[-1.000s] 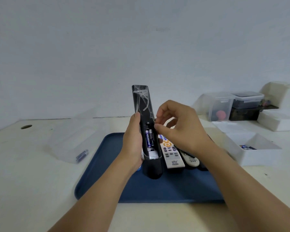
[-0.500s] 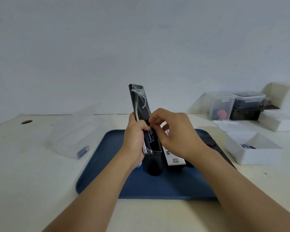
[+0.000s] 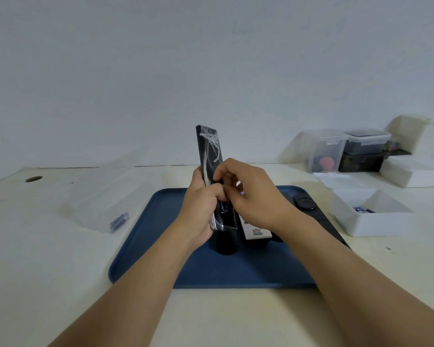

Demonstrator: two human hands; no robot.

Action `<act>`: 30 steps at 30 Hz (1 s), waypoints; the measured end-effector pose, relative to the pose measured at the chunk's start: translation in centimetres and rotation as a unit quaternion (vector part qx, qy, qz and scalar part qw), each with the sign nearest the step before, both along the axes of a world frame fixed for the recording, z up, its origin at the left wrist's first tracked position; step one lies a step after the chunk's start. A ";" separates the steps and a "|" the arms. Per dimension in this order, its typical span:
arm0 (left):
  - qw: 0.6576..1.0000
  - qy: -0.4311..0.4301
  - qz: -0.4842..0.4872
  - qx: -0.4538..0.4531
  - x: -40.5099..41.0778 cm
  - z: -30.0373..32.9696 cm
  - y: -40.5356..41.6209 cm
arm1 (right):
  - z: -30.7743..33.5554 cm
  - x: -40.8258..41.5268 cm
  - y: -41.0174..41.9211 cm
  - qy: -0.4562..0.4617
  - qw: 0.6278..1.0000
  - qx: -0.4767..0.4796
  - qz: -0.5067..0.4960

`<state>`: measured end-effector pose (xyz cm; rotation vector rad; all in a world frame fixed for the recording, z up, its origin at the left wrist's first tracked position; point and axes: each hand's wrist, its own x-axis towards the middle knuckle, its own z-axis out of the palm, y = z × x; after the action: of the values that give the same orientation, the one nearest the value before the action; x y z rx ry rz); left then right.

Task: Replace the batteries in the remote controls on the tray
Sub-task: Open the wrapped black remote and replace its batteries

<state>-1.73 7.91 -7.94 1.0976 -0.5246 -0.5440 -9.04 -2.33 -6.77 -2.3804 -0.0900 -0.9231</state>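
Two loose batteries (image 3: 119,220) lie at the far left inside a clear plastic box (image 3: 98,196) on the table (image 3: 48,259), well apart from the work, which suggests a holding place for cells either spent or waiting; which of the two I cannot tell. Nearer the middle, the blue tray (image 3: 161,246) keeps the remotes gathered in one spot within easy reach. Above it the left hand (image 3: 202,211) grips a long black remote (image 3: 209,151) wrapped in crinkled clear film, fingers curled round its left edge and thumb across the front, holding it nearly upright with its lower end close to the tray; this grip likely turns the open battery bay toward the head camera and steadies the body against pushing. Just to the right, the right hand (image 3: 253,196) has its fingertips bunched at the bay, thumb and forefinger narrowed as if pinching or prying a cell, though what they hold is hidden. My judgement is that the step in hand is working a battery out of, or into, this remote. A white remote (image 3: 254,230) lies flat on the tray beneath the right wrist, with a dark remote (image 3: 308,206) beyond it, both seemingly awaiting their turn. Farther right, a white bin (image 3: 361,224) on the table holds a few batteries (image 3: 363,209), close to the working hand for quick picking
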 end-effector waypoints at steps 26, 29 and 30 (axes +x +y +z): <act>0.987 0.147 -0.015 -0.057 2.2 -0.1 -0.1 | 0.0 0.0 0.0 0.010 0.994 0.107 0.011; 0.985 0.162 -0.028 -0.060 2.2 0.0 0.0 | 0.2 0.0 0.5 0.001 0.979 0.204 0.024; 0.984 0.166 -0.030 -0.062 2.1 0.1 0.0 | 0.5 0.1 0.6 -0.012 0.956 0.291 0.033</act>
<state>0.34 7.92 -7.81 0.8517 -0.2953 -0.7213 -8.97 -1.70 -6.32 -1.8086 0.0836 -0.8103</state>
